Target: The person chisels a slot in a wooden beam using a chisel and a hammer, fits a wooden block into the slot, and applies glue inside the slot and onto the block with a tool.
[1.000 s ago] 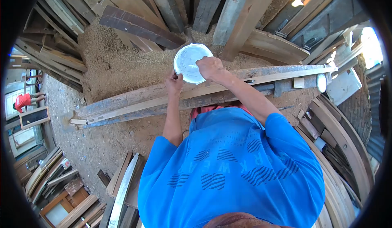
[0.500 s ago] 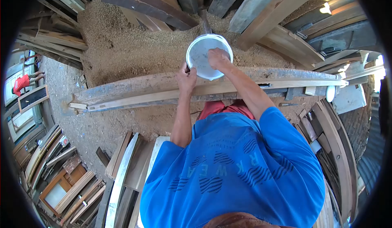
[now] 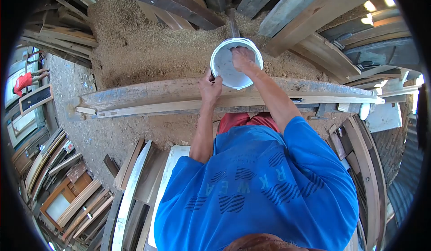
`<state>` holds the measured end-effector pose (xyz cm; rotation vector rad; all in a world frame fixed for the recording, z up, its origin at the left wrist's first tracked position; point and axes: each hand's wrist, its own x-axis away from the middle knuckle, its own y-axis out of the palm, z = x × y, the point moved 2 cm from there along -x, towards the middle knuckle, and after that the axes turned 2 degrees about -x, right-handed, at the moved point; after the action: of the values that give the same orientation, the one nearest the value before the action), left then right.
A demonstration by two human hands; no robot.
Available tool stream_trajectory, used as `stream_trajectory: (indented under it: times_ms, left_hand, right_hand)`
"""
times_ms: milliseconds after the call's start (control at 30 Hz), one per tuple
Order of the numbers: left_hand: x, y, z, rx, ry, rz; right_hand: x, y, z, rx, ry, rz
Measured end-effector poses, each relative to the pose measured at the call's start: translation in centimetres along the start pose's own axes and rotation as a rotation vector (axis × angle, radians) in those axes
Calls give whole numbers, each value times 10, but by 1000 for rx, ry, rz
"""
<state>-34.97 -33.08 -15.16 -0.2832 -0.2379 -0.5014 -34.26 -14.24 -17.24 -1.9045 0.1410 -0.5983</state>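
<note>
A round white bucket (image 3: 226,66) is tilted so that its open mouth faces me, above the far edge of a long wooden bench. My left hand (image 3: 210,87) grips the bucket's rim at its lower left. Inside the mouth is my right hand (image 3: 243,58), its fingers curled near the inner wall; anything between them is too small to make out. A long pale wooden strip (image 3: 179,106) lies along the bench (image 3: 148,89), just below the bucket.
Sawdust (image 3: 134,48) is heaped beyond the bench, with planks (image 3: 173,3) leaning over it. A white lid (image 3: 364,111) is by the bench's right end. Stacked timber (image 3: 368,174) stands at right. Another person in red (image 3: 22,84) is far left, near a framed board (image 3: 36,99).
My view has shifted, and the bucket and both hands now appear farther right. My right hand has moved from the bucket's right rim to deeper inside its mouth.
</note>
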Motion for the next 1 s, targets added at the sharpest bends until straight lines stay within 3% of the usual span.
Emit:
stream_trajectory:
  times_ms: [33, 133, 233, 333, 433, 533, 633, 733, 833, 1000]
  left_hand:
    - [0, 0, -1, -4, -5, 1]
    - [0, -1, -3, -38, 13, 5]
    - [1, -3, 1, -98, 44, 20]
    - [2, 0, 8, -74, 6, 28]
    - [1, 1, 4, -24, 16, 48]
    - [2, 0, 5, -114, 19, 44]
    - [0, -3, -1, -227, -3, 14]
    - [1, -1, -1, -224, -11, 16]
    - [0, 0, 2, -199, -9, 31]
    - [-2, 3, -6, -64, -6, 10]
  right_hand:
    - [2, -1, -2, 6, -27, 22]
    - [4, -2, -7, 52, 0, -249]
    - [10, -5, -7, 26, 27, -267]
    - [12, -9, -9, 19, 103, -500]
    - [0, 55, 11, -156, 195, -238]
    - [-12, 66, 16, -436, 332, -535]
    - [-4, 68, 8, -815, 395, -350]
    - [-3, 53, -1, -1147, 599, -359]
    - [1, 37, 1, -1415, 663, -330]
    - [20, 2, 9, -1353, 541, -379]
